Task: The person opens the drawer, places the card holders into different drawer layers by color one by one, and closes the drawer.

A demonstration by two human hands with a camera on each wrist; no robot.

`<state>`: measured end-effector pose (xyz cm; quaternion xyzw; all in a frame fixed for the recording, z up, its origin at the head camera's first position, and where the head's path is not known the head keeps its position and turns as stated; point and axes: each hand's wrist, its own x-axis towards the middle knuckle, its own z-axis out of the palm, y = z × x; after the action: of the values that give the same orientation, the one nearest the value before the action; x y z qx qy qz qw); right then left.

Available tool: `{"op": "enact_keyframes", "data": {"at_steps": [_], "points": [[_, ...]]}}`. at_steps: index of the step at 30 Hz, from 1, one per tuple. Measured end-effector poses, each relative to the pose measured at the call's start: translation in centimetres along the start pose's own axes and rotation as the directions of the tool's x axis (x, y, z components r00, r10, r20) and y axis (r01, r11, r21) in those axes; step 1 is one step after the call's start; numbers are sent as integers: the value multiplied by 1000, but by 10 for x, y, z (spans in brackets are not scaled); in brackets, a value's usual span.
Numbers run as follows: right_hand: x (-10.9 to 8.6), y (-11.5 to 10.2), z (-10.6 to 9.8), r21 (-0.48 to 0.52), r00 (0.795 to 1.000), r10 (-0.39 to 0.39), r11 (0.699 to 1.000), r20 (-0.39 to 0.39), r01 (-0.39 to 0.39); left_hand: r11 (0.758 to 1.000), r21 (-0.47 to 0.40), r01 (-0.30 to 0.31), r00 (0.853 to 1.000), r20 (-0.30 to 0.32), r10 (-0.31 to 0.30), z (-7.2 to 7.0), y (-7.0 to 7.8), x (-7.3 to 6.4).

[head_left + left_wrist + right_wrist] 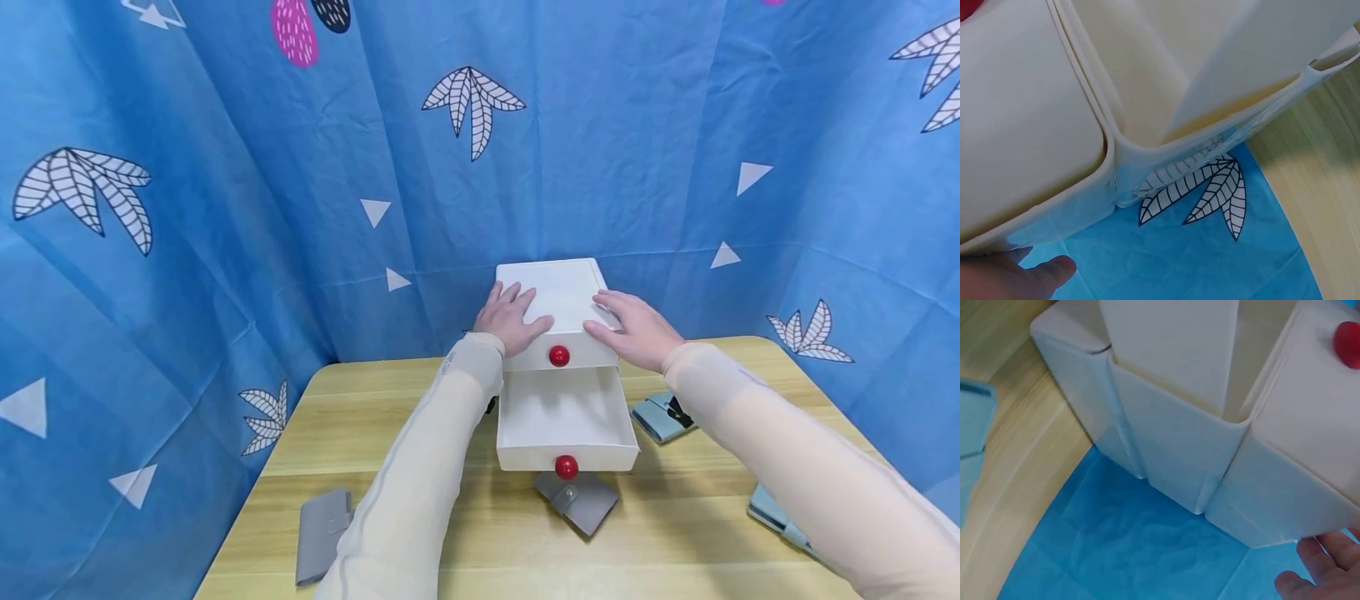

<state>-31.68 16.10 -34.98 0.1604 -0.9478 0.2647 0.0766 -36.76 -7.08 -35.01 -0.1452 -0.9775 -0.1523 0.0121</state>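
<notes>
A small white drawer cabinet stands at the back of the table against the curtain. My left hand rests on the left side of its top, fingers spread. On the right, my right hand touches the top's edge with its fingers extended. Below the hands, an upper drawer with a red knob is closed. The drawer under it is pulled far out, and its inside looks bare. Both wrist views show fingertips at the cabinet's outer sides.
A grey wallet-like case with a snap strap lies partly beneath the pulled-out drawer. Another grey case is at the left front. Light-blue cases lie to the right, one beside the cabinet, one partly under my right sleeve. Blue curtain surrounds the table.
</notes>
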Motion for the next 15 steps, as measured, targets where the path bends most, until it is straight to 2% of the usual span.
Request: {"op": "enact_keyframes", "data": {"at_steps": [15], "points": [[40,-15,8,-134,992,4,991,130,14,999,24,-22,1000,2,21,0,1,-1]]}}
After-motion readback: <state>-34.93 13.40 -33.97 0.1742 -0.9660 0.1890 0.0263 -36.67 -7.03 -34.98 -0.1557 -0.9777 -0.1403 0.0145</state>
